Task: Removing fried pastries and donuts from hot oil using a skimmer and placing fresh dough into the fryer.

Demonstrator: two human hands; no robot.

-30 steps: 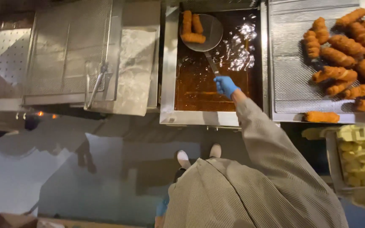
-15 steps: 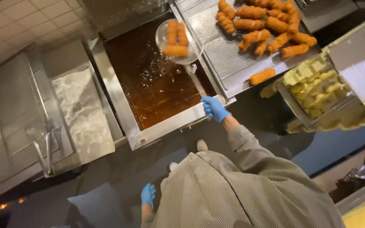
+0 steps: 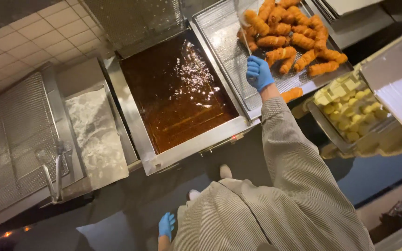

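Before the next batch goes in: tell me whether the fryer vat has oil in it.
Full: the fryer vat holds dark amber oil, its surface glinting with reflections.

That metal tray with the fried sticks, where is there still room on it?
The draining tray is bare along its left side, by the oil vat, and near the right hand. The fried sticks crowd its far right part.

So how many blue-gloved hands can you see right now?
2: the right hand grips a skimmer handle over the draining tray; the left hand hangs low beside the striped coat.
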